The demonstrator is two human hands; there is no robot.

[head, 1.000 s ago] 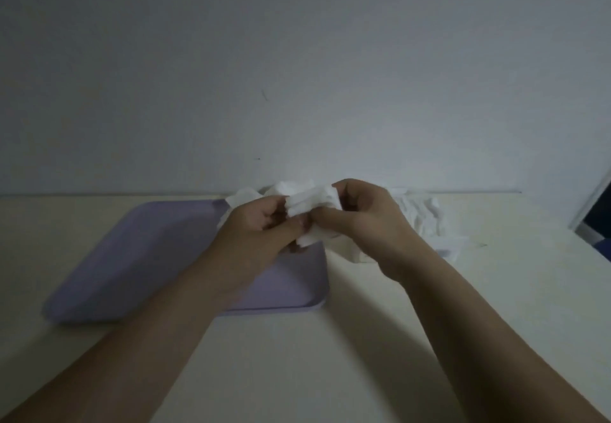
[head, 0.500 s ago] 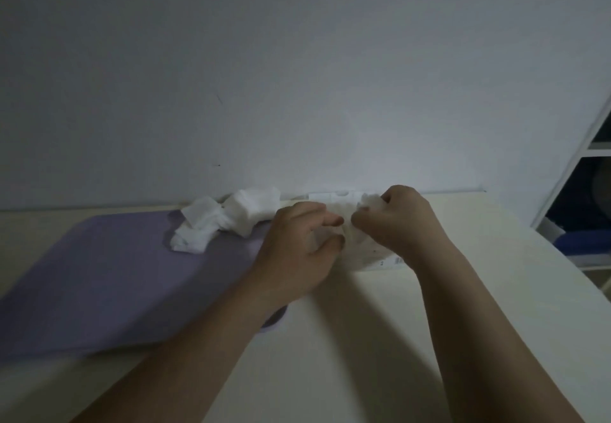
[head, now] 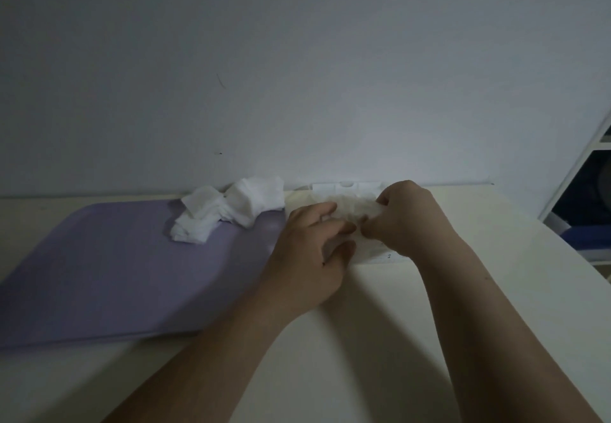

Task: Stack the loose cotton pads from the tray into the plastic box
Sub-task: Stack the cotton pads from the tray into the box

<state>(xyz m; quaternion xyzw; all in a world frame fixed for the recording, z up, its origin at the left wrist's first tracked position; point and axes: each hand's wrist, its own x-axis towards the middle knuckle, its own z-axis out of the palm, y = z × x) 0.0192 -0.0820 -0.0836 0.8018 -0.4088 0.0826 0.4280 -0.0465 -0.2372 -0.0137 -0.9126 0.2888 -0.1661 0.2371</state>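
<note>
Several cotton pads (head: 352, 209) between fingers (head: 319, 211), at box (head: 375, 255)

Two hands (head: 305, 257) (head: 408, 221), one tray (head: 109, 274), one box (head: 377, 255), many pads (head: 228, 212)

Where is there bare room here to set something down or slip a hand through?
Free: the tray left of and nearer than the cotton pads; the table between the forearms; the table right of the right hand, toward the shelf. Crowded: the far edge by the wall, where pads, plastic box, left hand and right hand meet.
</note>
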